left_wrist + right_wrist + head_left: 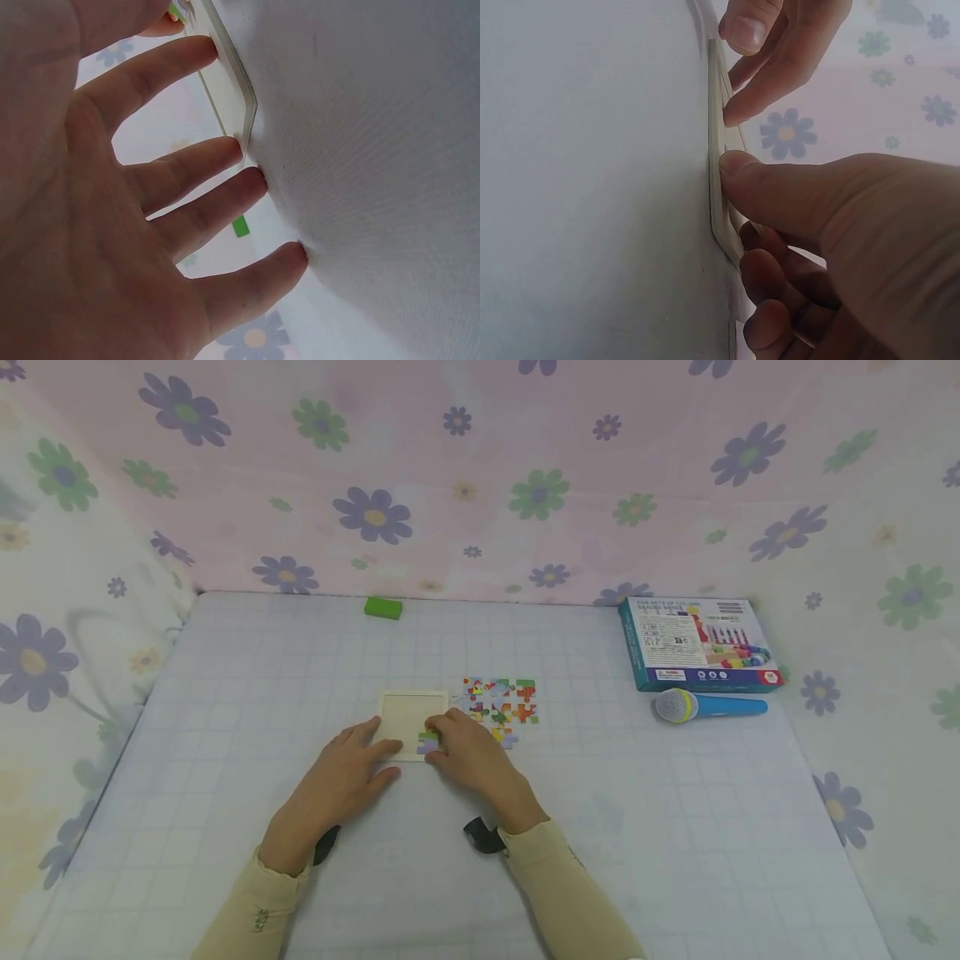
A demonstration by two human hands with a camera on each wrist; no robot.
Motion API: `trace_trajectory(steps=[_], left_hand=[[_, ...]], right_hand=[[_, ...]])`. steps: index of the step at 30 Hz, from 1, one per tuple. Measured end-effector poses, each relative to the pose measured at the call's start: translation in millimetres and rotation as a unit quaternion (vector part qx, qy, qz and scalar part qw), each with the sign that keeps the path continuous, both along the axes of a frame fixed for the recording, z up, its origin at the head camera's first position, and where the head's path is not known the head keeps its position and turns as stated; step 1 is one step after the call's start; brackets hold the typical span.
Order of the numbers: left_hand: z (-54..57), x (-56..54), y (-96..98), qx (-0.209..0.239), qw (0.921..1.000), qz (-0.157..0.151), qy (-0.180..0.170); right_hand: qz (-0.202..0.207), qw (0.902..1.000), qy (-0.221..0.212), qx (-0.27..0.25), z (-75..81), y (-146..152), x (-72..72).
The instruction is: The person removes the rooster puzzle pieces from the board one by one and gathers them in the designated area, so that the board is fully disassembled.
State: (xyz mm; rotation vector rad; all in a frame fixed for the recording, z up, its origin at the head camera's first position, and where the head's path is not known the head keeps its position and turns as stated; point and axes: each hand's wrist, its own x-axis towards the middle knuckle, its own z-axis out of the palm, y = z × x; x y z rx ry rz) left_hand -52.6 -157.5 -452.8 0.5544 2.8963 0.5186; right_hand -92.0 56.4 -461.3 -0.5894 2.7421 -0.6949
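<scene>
A pale wooden puzzle tray [397, 714] lies on the table in front of both hands. In its lower right corner, a green and lilac puzzle piece [427, 745] shows between the thumb and index finger of my right hand [476, 757], which pinches it. The right wrist view has that thumb [742, 169] at the tray's edge and the other fingers curled, with the piece hidden. My left hand [333, 781] is spread at the tray's left side. Two of its fingertips rest on the tray [232, 90], while the others touch the tabletop.
Several colourful puzzle pieces [525, 690] lie in rows just right of the tray, partly behind the right hand. A green block [383, 608] sits at the back edge. On the right are a boxed bead set [697, 643] and a blue toy microphone [727, 707].
</scene>
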Motion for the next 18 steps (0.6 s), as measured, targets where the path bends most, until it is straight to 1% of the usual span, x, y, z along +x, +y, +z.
trace_trajectory(steps=[4,15,18], left_hand=[[0.6,-0.3,0.5,-0.003,1.0,0.002,-0.001],[-1.5,-0.1,1.0,-0.005,1.0,0.002,0.006],[-2.2,-0.5,1.3,-0.005,0.9999,-0.001,0.009]], right_hand=[[-0.001,1.0,-0.002,0.005,0.7,-0.6,-0.1],[0.023,0.9992,0.029,0.017,1.4,-0.1,1.9],[0.028,0.999,0.03,0.015,1.4,2.9,1.8]])
